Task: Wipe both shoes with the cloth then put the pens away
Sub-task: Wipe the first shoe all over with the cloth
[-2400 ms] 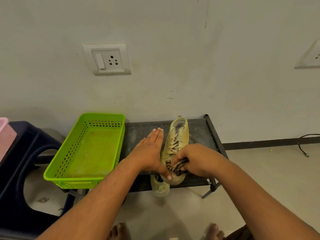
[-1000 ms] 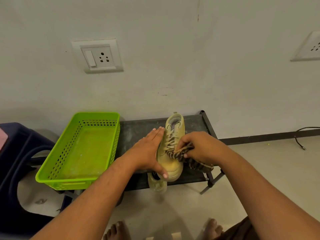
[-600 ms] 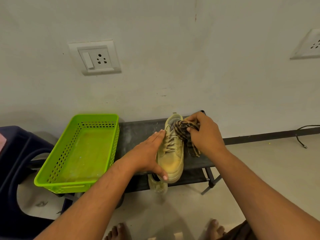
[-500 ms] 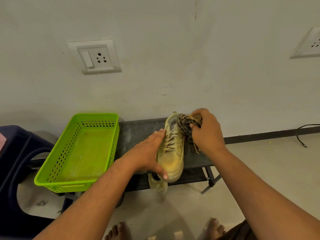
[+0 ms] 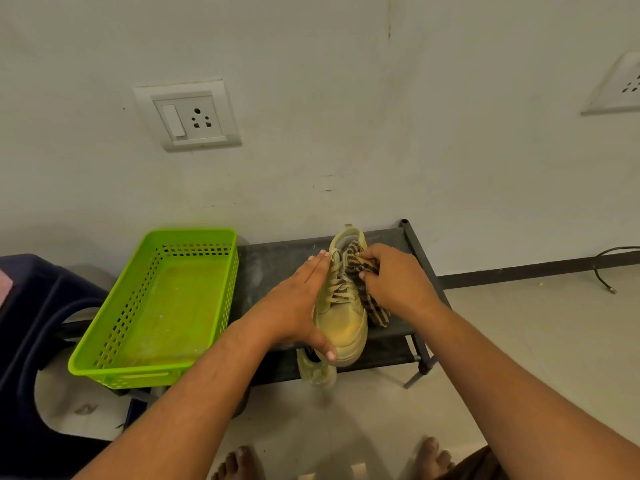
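One shoe (image 5: 343, 313), a pale yellow lace-up, lay on the top shelf of the bench (image 5: 277, 265) towards its right end, with its heel by the back edge near the wall and its toe jutting over the front edge. The striped brown cloth (image 5: 363, 289) was pressed to the shoe's right side by the collar and laces, its loose end trailing onto the shelf. The right hand (image 5: 394, 282) had its fingers curled tight around the bunched cloth. The left hand (image 5: 298, 306) lay flat against the shoe's left side, fingers straight and together and thumb against the toe, bracing it rather than gripping.

By my reading the step in hand was wiping the first shoe, so the task was in its early part. The next move would call for drawing the cloth down the right flank to the toe while the left hand steadied the shoe against sliding off the front edge.

Below that edge, the toe of a second pale shoe (image 5: 315, 370) showed on the lower shelf, mostly hidden and yet to be wiped. No pens were in view. A lime-green basket (image 5: 166, 306) sat at the bench's left end, overhanging a dark blue stool (image 5: 34, 323). A wall socket (image 5: 194, 116) hung above it.

No brand, label or writing could be read on anything.
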